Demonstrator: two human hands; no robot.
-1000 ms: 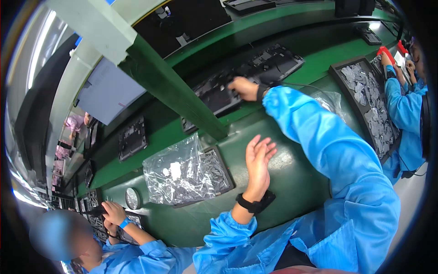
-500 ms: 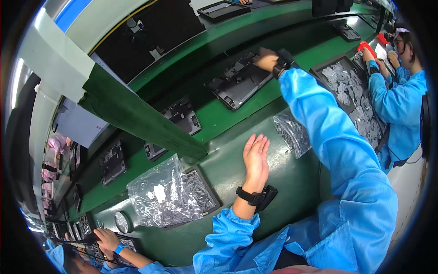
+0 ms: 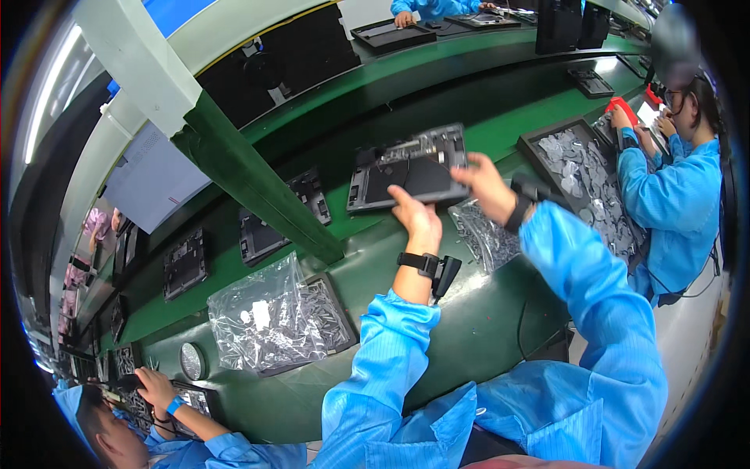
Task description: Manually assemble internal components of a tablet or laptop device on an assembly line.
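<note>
Laptop base [image 3: 410, 168] gripped at near edge, left hand [image 3: 418, 219] and right hand [image 3: 486, 184] fingers pinching rim, tilting it above green belt [image 3: 500, 133].

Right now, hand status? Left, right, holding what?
Left hand: closed on the panel's near edge.
Right hand: closed on the same panel's right corner.

A single head-worn fisheye view looks steeply down and forward over a green workbench [image 3: 469, 328], close enough that the wearer's blue sleeves fill the lower middle and lower right of the frame. The bench runs from lower left to upper right, straight edges bowing near the dark round rim
</note>
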